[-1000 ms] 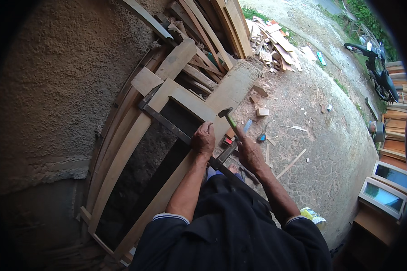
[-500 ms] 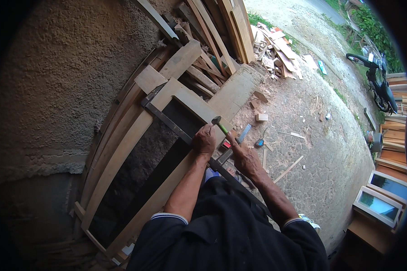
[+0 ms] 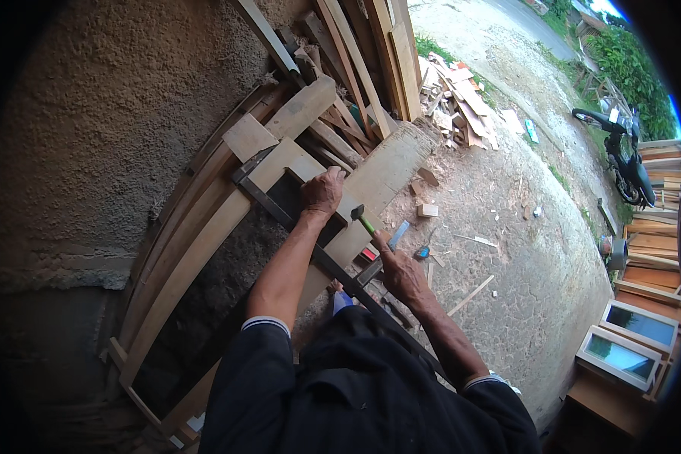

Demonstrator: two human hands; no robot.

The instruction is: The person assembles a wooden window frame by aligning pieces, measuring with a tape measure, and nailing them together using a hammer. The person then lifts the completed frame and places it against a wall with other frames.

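Left hand point(image 3: 323, 191) farther forward than the clenched right hand point(image 3: 404, 275)

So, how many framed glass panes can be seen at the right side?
2: a front pane, pale-framed, at the lower right, and a rear pane just above it in the picture. Others may be hidden.

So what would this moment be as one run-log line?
left hand: curled over wooden frame, contents unclear | right hand: gripping hammer | dark bar: across frame | beyond: wood-scrap pile

head: left fisheye of head-worn pair | looks down | wooden frame point(image 3: 276, 163) close, motorcycle point(image 3: 620, 149) far off
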